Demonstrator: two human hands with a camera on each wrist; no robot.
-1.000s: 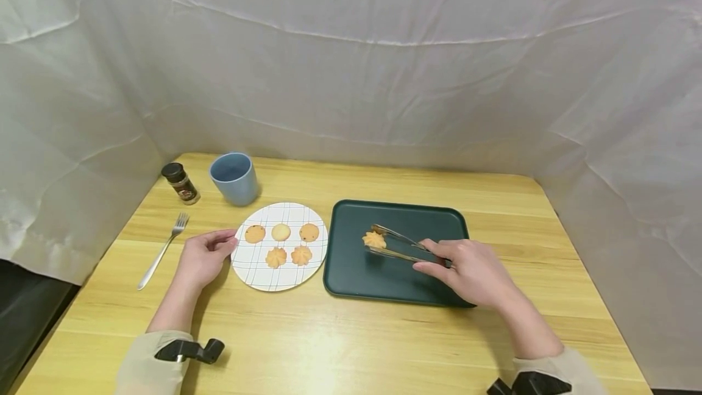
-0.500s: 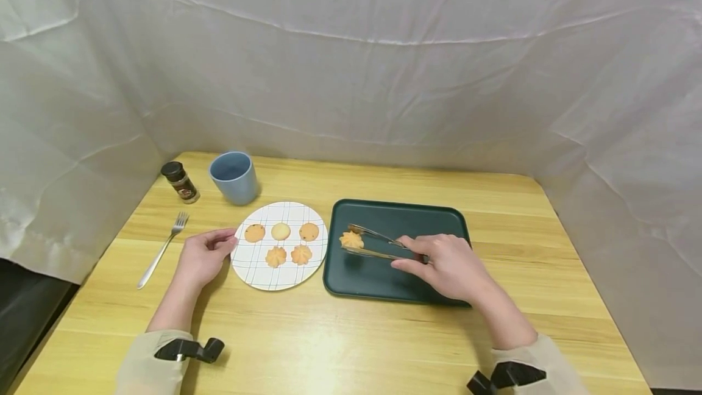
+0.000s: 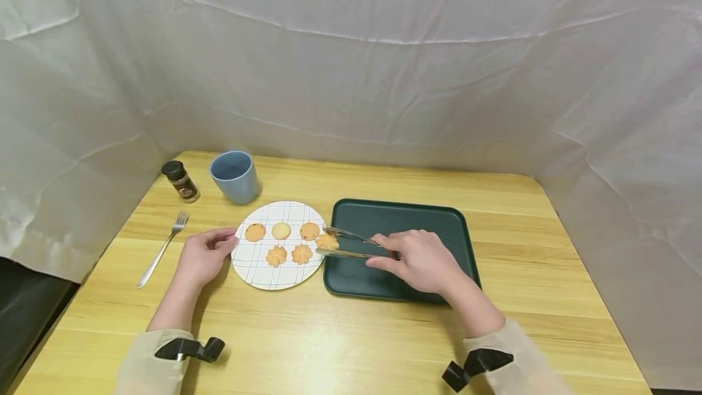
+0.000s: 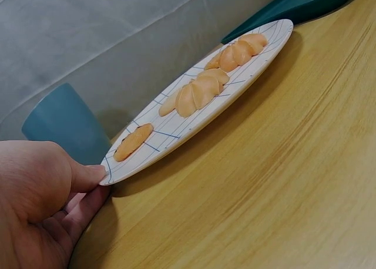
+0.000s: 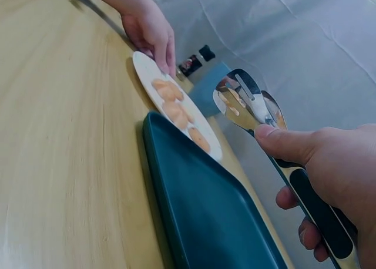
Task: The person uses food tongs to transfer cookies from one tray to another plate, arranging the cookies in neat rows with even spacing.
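My left hand (image 3: 205,256) pinches the left rim of a round white checked plate (image 3: 255,274), its thumb on top in the left wrist view. Several cookies lie on the plate in two rows, round ones behind and two flower-shaped ones (image 3: 276,256) in front. With my right hand (image 3: 419,261) I grip metal tongs (image 3: 351,254) that have dark handle panels (image 5: 320,213). Between the tongs' tips is another flower-shaped cookie (image 3: 328,242), held above the gap where plate and tray meet. The dark green tray (image 3: 406,212) lies beneath my right hand; no cookie shows on its visible part.
A blue cup (image 3: 236,178) stands behind the plate, with a black-capped spice jar (image 3: 181,182) to its left. A fork (image 3: 163,252) lies left of my left hand. Grey cloth (image 3: 351,78) hangs around the back and sides of the wooden table (image 3: 274,334).
My right hand has carried the tongs and cookie leftward, from over the middle of the tray to the plate's right edge. My left hand and the plate have stayed in place.
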